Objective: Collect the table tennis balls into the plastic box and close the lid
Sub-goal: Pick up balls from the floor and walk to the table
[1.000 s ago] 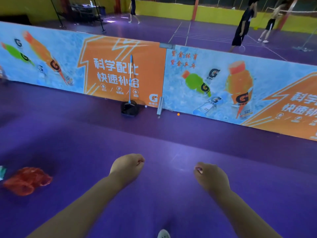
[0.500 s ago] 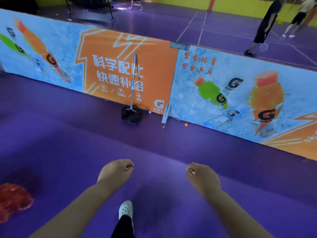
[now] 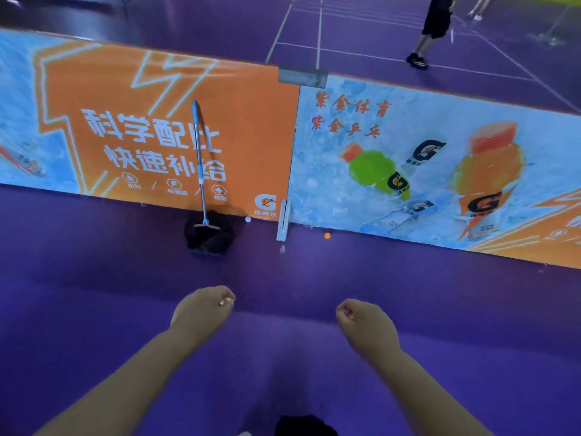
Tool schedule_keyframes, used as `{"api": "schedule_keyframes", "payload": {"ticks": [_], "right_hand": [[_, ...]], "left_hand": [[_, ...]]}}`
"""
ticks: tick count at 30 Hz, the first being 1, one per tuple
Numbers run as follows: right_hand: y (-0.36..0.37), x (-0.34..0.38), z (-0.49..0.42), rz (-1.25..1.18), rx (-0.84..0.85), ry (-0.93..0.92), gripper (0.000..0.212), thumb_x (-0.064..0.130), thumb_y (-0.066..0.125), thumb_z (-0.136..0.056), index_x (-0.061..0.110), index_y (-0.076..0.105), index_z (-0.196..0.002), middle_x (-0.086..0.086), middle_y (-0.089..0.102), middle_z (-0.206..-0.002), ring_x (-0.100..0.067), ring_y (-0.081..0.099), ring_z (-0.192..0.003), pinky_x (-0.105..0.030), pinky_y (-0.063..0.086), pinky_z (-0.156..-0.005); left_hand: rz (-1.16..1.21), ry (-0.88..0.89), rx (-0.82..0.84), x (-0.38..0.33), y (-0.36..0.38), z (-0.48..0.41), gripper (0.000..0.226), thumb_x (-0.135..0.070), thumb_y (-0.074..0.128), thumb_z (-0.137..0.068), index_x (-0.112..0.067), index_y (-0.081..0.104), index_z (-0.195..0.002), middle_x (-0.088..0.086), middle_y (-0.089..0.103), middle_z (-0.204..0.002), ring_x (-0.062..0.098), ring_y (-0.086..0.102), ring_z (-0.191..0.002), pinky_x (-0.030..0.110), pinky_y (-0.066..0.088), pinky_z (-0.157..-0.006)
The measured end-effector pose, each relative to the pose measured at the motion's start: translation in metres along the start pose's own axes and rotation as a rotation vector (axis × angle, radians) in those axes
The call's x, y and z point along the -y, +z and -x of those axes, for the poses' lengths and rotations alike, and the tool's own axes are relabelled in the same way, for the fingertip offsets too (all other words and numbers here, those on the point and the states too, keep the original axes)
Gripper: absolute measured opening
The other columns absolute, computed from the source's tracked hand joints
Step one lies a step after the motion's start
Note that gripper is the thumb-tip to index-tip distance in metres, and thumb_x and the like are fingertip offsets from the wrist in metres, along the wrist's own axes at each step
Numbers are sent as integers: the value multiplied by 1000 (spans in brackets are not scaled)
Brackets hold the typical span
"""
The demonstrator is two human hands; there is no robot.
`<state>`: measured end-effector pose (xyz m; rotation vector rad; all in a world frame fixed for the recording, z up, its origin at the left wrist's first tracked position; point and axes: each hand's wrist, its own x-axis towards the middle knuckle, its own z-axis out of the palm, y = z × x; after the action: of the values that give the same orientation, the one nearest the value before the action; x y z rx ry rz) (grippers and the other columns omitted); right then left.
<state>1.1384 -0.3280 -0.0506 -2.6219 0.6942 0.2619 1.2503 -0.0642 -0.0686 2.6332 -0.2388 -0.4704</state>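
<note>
An orange table tennis ball (image 3: 327,235) lies on the purple floor at the foot of the barrier. A white ball (image 3: 248,219) rests further left, beside the black net head of a ball picker (image 3: 209,233). My left hand (image 3: 204,306) and my right hand (image 3: 364,322) hang in front of me, both curled into loose fists with nothing visible in them. Both hands are well short of the balls. No plastic box is in view.
A low printed barrier (image 3: 163,136) runs across the floor, with a metal foot (image 3: 283,221) at the joint between its panels. The picker's blue pole (image 3: 198,152) leans on it. Beyond it a person (image 3: 435,23) stands on another court.
The view has moved closer to the barrier and the balls. The red bag on the left has dropped out of sight. Both fists stay closed.
</note>
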Motion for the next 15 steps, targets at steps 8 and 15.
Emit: {"api": "schedule_keyframes", "payload": {"ticks": [8, 15], "right_hand": [[-13, 3, -163, -41, 41, 106, 22, 26, 45, -88, 26, 67, -93, 3, 69, -95, -21, 64, -87, -29, 46, -69], [-27, 27, -324, -31, 101, 124, 23, 29, 44, -90, 28, 65, -99, 3, 70, -100, -22, 63, -92, -30, 48, -73]], "left_hand": [[-48, 40, 80, -37, 0, -167, 24, -25, 46, -93, -26, 65, -107, -8, 69, -106, 13, 62, -95, 28, 48, -78], [-18, -14, 97, -64, -14, -327, 23, -24, 47, -91, -26, 66, -104, -9, 69, -105, 13, 62, -96, 31, 50, -82]]}}
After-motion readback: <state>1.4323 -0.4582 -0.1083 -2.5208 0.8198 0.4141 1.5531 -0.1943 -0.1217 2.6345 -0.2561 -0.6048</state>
